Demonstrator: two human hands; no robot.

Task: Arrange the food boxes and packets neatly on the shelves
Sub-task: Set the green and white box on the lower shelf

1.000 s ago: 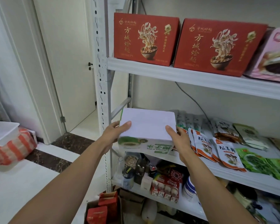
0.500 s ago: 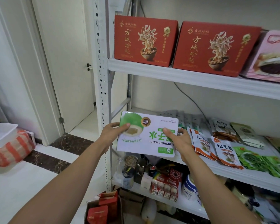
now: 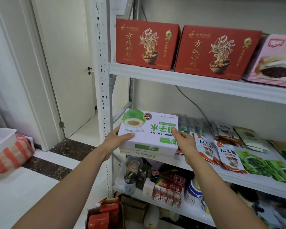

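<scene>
Gripping the coconut water box (image 3: 149, 128) by its ends, left hand (image 3: 117, 140) and right hand (image 3: 185, 141) curl round it at the middle shelf's (image 3: 210, 171) left end, seemingly atop another white box (image 3: 145, 153) (print upside down). The red noodle boxes (image 3: 145, 45) above look tidy; the packets (image 3: 228, 157) lie jumbled, so much remains.

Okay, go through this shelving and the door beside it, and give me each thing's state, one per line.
coconut water box: held at left end of middle shelf, print upside down, closed.
left hand: grips the box's left edge.
right hand: grips its right edge, thumb on top.
red noodle boxes: closed, upright, side by side on top shelf.
mushroom packets: lying overlapped on middle shelf.
door: open.
</scene>
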